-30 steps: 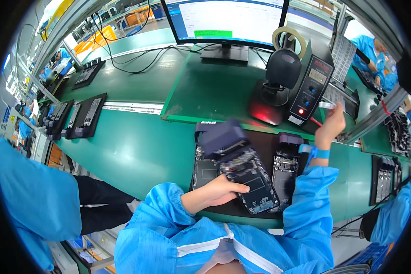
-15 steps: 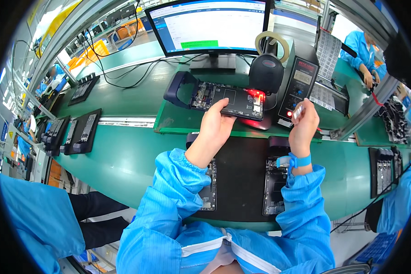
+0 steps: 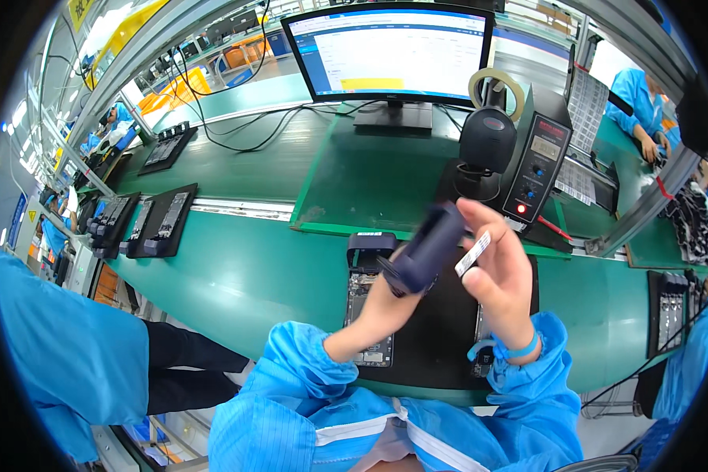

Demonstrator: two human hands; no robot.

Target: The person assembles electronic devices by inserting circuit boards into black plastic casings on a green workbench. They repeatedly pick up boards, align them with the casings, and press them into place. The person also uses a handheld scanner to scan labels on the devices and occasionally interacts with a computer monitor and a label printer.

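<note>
My left hand (image 3: 384, 308) grips a handheld electronic device by its dark navy housing (image 3: 426, 252), which is tilted up and blurred by motion. The circuit board seen on it earlier is now turned out of sight. Close beside it, my right hand (image 3: 502, 277) pinches a small white barcode label (image 3: 473, 253) between thumb and fingers, with a blue wrist strap (image 3: 519, 351) round the wrist. Below, on a black mat (image 3: 433, 346), lies another opened device (image 3: 374, 350) with its board exposed. A further device is mostly covered by my right forearm.
A black scanner (image 3: 486, 141) on a stand and a control box (image 3: 536, 169) with a red light stand ahead, by a tape roll (image 3: 518, 88). Behind is a monitor (image 3: 393, 51). Trays of devices (image 3: 162, 224) lie left; a person (image 3: 63, 330) stands nearby at left.
The device has come from under the scanner toward me and tipped up. My right hand has moved left and nearer with the label. The scanner's red glow is gone; the screen's green bar is now yellow.
</note>
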